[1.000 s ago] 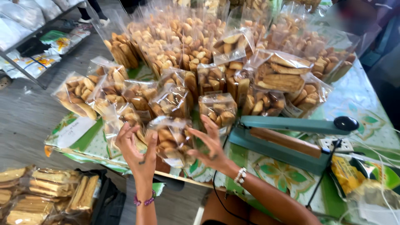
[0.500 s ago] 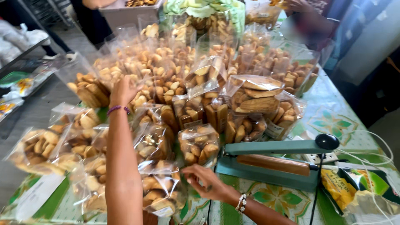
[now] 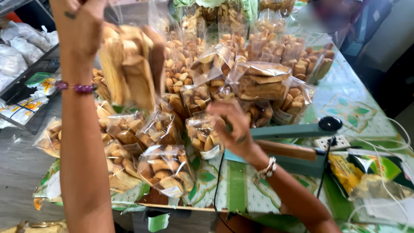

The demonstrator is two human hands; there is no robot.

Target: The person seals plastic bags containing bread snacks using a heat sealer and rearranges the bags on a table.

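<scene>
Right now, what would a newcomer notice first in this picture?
First, the left hand lifting a clear bag of long biscuits high at the upper left. Behind it, many clear bags of biscuits crowd the patterned table. The right hand hovers near a small bag, beside a green heat sealer at the right.

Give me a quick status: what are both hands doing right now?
Left hand raised, gripping a clear bag of long biscuits. Right hand low by a small biscuit bag; grip unclear. Heat sealer beside it.
</scene>
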